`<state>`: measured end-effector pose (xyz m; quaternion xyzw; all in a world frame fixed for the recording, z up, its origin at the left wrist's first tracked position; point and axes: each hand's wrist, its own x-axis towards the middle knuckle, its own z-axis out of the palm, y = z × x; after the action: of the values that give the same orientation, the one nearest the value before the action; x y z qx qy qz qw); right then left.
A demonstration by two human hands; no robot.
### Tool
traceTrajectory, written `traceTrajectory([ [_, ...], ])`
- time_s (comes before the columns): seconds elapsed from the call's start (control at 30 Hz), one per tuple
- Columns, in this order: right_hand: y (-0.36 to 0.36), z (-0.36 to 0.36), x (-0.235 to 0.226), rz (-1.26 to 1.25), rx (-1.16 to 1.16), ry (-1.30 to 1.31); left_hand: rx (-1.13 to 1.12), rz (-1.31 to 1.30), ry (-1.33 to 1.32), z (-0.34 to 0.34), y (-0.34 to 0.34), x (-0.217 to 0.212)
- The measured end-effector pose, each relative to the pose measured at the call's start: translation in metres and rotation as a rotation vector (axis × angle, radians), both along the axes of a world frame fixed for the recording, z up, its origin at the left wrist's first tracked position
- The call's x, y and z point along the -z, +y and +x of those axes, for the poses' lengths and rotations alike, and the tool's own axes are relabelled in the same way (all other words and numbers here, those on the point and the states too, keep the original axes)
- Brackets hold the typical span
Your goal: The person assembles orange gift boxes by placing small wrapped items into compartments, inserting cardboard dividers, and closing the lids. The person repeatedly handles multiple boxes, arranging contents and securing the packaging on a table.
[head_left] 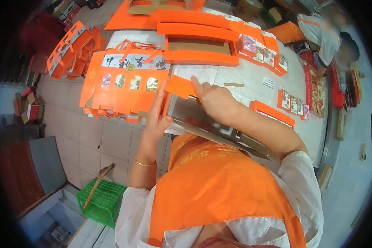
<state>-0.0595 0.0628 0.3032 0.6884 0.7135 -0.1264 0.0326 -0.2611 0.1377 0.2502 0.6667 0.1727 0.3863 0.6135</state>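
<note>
Head view, carton (191,109): centre of the frame, glossy dark panel facing you.
Left hand (156,118): your thumb and fingers grasp its left edge.
Right hand (215,101): curled at the orange flap (180,86); you cannot tell whether it pinches.
Cardboard: probably light, stiff, slick, easily creased; hold its edges, sparing the flap.
</note>
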Motion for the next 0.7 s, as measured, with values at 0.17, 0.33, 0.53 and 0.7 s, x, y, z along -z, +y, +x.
traceTrajectory([
  [0.17,0.023,-0.014,0.011,0.180,0.009,-0.089,-0.213,-0.235,0.136,-0.012,0.009,0.009],
  [0.33,0.022,0.005,0.041,0.412,-0.138,-0.044,-0.348,-0.360,0.258,-0.023,0.029,0.060],
  [0.53,0.012,0.012,0.055,0.365,-0.106,-0.099,0.060,0.171,0.403,0.011,0.024,-0.003],
  [0.7,0.011,0.008,0.079,0.375,-0.155,-0.242,0.310,0.351,0.670,0.015,0.037,0.008],
])
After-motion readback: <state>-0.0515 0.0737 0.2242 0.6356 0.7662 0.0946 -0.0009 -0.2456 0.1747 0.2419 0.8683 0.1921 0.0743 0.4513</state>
